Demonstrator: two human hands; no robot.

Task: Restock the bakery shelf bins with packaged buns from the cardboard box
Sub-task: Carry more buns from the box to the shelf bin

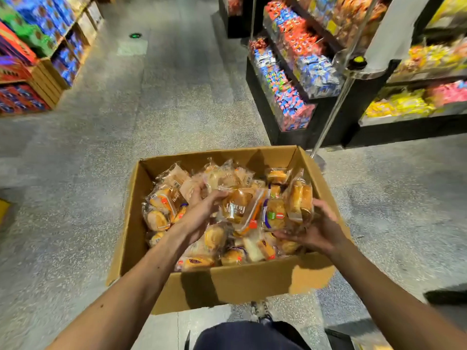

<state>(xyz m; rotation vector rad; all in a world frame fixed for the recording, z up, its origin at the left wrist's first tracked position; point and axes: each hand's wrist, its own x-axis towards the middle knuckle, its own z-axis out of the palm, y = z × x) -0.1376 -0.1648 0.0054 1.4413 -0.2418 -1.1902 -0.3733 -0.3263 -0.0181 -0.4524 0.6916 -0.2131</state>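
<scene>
At far left stand slatted wooden crates (48,79) stacked with glossy blue and red cartons. A grey speckled floor (177,97) runs from them to the cardboard box (227,281), which sits on the floor just before the person. It is plain brown corrugated board with its flaps open, and it is heaped with packaged buns (214,236): round golden rolls in crinkly clear film, lying at all angles.

The left hand (202,210) reaches over the heap, its fingers curled round the top edge of an orange-striped pack (240,208). Beside it, the right hand (318,231) cups an upright pack (299,198), thumb on its outer side and fingers spread beneath (both packs are raised just above the pile).

Beyond the box's right corner a slanted metal pole (336,102) crosses in front of black tiered shelves (262,97), whose clear-fronted bins hold red and blue wrapped sweets (285,97). At far right lie yellow packets (401,104).
</scene>
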